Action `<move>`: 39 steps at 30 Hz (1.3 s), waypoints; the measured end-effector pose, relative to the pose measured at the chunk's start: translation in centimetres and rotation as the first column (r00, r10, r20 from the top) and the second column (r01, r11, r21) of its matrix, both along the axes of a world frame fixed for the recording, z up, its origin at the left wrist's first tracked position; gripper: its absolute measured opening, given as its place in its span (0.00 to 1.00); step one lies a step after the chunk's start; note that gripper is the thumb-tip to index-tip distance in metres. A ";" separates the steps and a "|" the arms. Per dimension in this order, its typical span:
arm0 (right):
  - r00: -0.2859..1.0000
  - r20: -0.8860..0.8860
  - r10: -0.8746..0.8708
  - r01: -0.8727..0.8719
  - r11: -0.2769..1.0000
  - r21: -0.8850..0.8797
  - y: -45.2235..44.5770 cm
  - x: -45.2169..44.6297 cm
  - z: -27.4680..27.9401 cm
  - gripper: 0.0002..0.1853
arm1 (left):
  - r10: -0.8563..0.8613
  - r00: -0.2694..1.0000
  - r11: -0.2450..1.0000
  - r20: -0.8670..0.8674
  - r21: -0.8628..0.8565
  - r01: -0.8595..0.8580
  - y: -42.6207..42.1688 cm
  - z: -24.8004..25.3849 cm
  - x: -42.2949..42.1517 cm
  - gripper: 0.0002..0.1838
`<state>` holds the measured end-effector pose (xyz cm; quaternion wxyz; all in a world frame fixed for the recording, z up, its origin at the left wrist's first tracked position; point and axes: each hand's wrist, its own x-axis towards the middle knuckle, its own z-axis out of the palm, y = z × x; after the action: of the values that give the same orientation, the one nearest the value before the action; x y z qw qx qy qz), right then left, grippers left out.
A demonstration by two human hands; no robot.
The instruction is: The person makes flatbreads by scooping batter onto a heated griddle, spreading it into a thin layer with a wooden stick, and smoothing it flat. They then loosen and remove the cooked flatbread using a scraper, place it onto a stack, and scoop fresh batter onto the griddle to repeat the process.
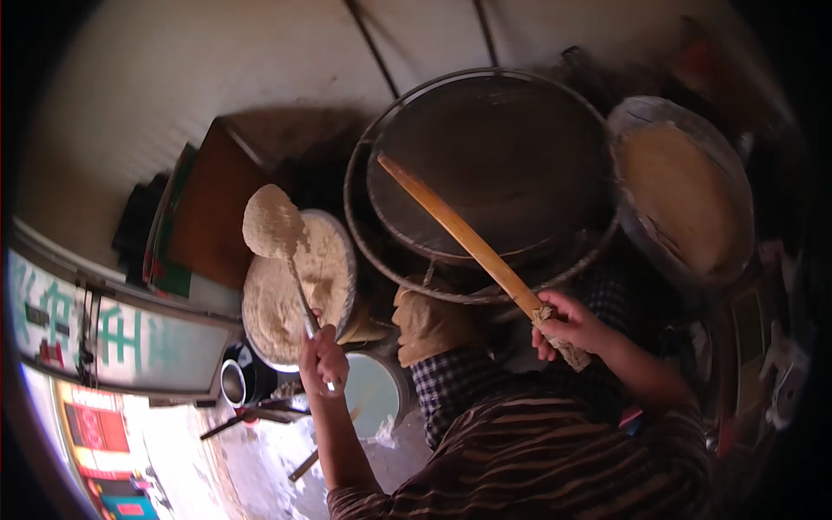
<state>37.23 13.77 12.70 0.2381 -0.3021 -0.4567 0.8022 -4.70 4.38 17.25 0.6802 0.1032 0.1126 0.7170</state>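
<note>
my left hand (pixel 324 360) is gripping a metal ladle (pixel 301 290) of pasty batter (pixel 274 222), my right hand (pixel 568 326) a long wooden paddle (pixel 459 229).

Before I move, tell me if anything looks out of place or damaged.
Two small things. The stick has a ragged wrap at the right hand, so it looks worn. A crumpled white scrap sits by the edge of the bucket, perhaps litter; I can't tell what it is.
</note>
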 end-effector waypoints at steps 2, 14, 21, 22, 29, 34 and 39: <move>0.998 0.018 -0.057 0.056 0.997 0.048 -0.6 2.9 0.7 0.21 | -0.107 0.990 0.993 -0.094 -0.051 0.102 1.1 1.0 3.1 0.20; 0.886 0.136 -0.444 0.429 0.894 0.126 -4.7 13.5 -2.0 0.09 | -0.461 0.275 0.887 -0.844 -0.430 0.169 9.2 -5.3 20.0 0.21; 0.567 0.423 -0.707 0.011 0.520 0.854 -2.9 11.5 -6.5 0.10 | 0.135 -0.826 0.986 -0.547 0.152 0.061 10.4 -10.2 17.0 0.25; 0.502 0.609 -0.614 -0.108 0.654 0.748 -2.9 11.4 -6.0 0.10 | 0.068 -0.893 0.993 -0.444 0.119 0.017 10.2 -9.6 16.8 0.25; 0.393 0.571 -0.720 -0.097 0.585 0.805 -5.1 11.6 -4.8 0.07 | -0.014 -0.786 0.740 -0.618 0.523 -0.424 5.7 -14.6 6.2 0.20; 0.506 0.591 -0.628 -0.317 0.502 0.805 -4.1 5.3 -4.1 0.06 | -0.502 -0.712 0.669 -0.491 0.301 -0.679 -0.4 -16.4 -6.1 0.25; 0.408 0.624 -0.666 -0.462 0.439 0.770 -2.2 3.5 -6.5 0.07 | -0.747 -0.493 0.535 -0.445 0.039 -0.844 -4.6 -17.3 -9.8 0.25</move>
<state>40.71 11.53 6.19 0.1307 -0.5409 -0.8242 0.1051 -14.53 -0.24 -0.02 -0.0089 0.3018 0.9497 0.0828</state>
